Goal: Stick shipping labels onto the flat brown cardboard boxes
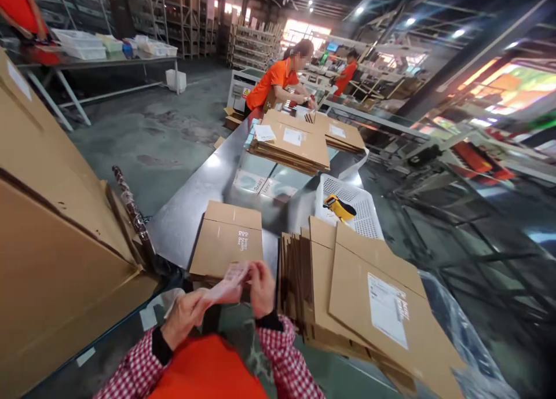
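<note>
Left hand (185, 318) and right hand (262, 289) pinch a pale strip (228, 282), apparently by opposite ends, slanting lengthwise over the flat carton's (226, 240) near edge, right hand nearer that carton

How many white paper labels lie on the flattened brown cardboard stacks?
4: one large label on the near stack at right; a left label and a right label on the far-left stack; one small label on the far-right stack. Others may be hidden underneath.
</note>
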Action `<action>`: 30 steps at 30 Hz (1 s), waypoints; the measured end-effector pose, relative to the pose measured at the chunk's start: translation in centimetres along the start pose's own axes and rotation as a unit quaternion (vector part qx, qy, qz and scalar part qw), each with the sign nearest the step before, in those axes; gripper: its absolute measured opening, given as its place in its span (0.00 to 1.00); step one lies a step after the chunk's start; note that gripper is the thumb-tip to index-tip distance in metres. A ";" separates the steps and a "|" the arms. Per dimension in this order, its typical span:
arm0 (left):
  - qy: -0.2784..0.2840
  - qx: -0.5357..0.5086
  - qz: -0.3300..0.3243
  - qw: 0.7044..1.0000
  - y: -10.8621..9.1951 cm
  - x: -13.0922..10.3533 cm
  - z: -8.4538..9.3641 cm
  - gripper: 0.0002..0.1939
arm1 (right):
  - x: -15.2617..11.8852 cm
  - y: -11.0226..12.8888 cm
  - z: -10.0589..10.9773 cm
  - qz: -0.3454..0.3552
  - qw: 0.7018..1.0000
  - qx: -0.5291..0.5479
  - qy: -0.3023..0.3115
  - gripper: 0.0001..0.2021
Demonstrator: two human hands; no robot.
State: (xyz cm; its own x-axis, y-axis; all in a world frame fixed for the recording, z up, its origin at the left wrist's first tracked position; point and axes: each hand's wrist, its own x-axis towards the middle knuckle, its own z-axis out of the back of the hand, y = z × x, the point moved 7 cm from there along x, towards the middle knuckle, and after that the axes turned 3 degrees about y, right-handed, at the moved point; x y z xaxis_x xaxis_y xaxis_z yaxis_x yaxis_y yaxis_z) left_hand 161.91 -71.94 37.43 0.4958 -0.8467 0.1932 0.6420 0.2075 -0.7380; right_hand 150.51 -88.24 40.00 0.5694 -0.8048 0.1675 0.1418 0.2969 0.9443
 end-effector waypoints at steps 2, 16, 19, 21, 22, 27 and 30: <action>0.028 0.023 -0.037 0.999 1.1 -0.3 -0.4 0.20 | 3.6 -1.4 2.5 -0.026 0.995 -0.027 -0.087 0.16; 0.066 0.134 -0.179 0.972 3.8 2.6 -3.2 0.07 | 13.2 -7.8 -4.4 -0.063 0.965 -0.228 0.112 0.26; 0.083 0.136 -0.158 0.974 5.0 3.3 -3.8 0.07 | 12.6 -7.6 -4.9 -0.077 0.941 -0.304 0.130 0.35; 0.097 0.133 -0.156 0.974 5.3 3.5 -4.1 0.06 | 12.0 -7.3 -5.3 -0.081 0.904 -0.402 0.123 0.40; 0.104 0.131 -0.155 0.974 5.4 3.6 -4.3 0.06 | 11.6 -7.2 -5.7 -0.076 0.881 -0.453 0.112 0.40; 0.121 0.130 -0.147 0.973 5.2 3.9 -4.8 0.06 | 10.6 -8.4 -6.9 -0.066 0.826 -0.556 0.067 0.31; 0.127 0.127 -0.140 0.974 5.3 4.0 -4.7 0.07 | 11.6 -10.4 -3.8 -0.116 0.846 -0.518 0.048 0.26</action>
State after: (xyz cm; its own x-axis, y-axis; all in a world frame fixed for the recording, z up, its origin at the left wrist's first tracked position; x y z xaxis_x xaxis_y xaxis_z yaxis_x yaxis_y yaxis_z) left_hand 164.48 -76.52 31.25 0.1404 -0.9745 0.1752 0.8711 0.0375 -0.4897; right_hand 158.74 -98.71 31.09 0.4859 -0.8720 -0.0592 0.8638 0.4689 0.1842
